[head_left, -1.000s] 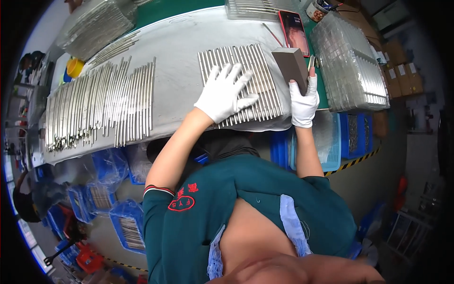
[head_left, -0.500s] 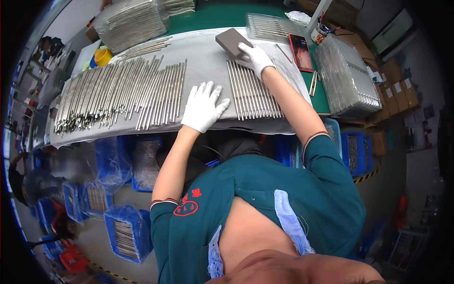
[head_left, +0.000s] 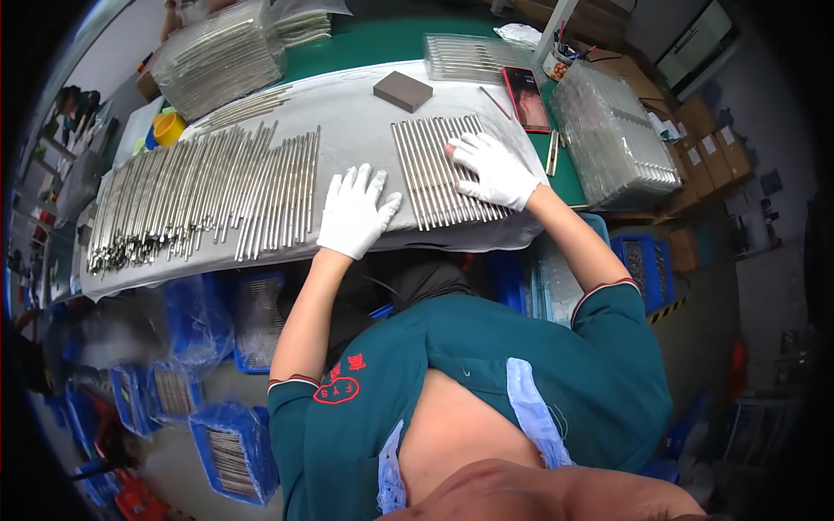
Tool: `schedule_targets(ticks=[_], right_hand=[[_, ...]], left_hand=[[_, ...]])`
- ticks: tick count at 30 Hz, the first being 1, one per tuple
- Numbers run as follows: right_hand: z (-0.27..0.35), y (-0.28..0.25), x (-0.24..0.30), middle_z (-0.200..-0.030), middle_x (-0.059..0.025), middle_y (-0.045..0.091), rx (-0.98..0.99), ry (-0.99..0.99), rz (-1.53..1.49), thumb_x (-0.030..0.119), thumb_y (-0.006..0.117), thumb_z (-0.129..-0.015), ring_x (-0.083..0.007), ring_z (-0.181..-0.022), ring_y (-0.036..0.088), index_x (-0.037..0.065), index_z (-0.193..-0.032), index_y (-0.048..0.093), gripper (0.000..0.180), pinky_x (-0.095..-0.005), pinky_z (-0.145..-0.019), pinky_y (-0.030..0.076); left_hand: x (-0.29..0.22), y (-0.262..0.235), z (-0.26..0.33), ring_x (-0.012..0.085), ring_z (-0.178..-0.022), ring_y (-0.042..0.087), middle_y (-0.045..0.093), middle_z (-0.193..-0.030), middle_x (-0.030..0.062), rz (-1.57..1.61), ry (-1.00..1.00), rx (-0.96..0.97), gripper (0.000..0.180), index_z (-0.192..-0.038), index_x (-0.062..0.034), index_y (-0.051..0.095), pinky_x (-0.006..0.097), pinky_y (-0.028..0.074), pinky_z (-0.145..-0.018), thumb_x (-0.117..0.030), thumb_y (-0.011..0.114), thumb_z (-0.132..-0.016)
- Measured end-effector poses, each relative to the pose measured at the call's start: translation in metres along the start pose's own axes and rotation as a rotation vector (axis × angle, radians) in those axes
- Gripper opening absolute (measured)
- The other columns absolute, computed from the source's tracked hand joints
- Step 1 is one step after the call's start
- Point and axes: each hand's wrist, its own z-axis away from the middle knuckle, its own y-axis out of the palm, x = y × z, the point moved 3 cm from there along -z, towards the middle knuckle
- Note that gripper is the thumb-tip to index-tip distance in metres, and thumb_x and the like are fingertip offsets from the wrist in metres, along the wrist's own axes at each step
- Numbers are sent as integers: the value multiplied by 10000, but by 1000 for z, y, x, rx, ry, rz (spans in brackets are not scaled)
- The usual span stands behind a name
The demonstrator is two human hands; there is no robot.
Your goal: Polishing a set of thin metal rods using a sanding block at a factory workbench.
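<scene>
My left hand (head_left: 355,212), in a white glove, lies flat with spread fingers on the grey cloth (head_left: 347,130), between two groups of metal rods. Gloved in white too, my right hand (head_left: 499,170) rests open on the right-hand row of thin silver rods (head_left: 426,178), covering part of its right side. These rods lie side by side, pointing away from me. To the left spreads a larger, uneven row of similar rods (head_left: 208,187). Beyond the right-hand row sits a dark grey-brown rectangular block (head_left: 402,91), touched by neither hand.
At the back left stands a plastic-wrapped stack of rods (head_left: 217,61); a yellow roll (head_left: 169,128) is near it. On the right are a red-edged phone (head_left: 526,100), tweezers (head_left: 552,153) and stacked clear trays (head_left: 612,139). Blue bins (head_left: 233,451) stand below the table.
My right hand has let go of the block, leaving it on the cloth, and has come nearer to lie on the rods. My left hand stays flat on the cloth. The view has shifted slightly.
</scene>
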Motion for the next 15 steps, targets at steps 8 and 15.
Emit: schedule_targets(ticks=[8,15], right_hand=[[4,9,15,-1401,-177,459,-1,-130,22,437,513,-909,-341,-1308,391,14,-1326,499,594,-441,-1119,257],[-21,12,43,-1294,-191,512,-101,-173,-34,337,582,-832,-334,-1230,455,-23,-1226,531,537,-416,-1075,317]], left_hand=[[-36,7,-30,325,-1334,400,463,-1406,187,141,104,111,728,-1369,-26,462,511,241,-1100,-600,413,-925],[-43,2,-30,312,-1314,395,443,-1397,170,160,25,142,879,-1412,-8,373,571,241,-1092,-647,534,-830]])
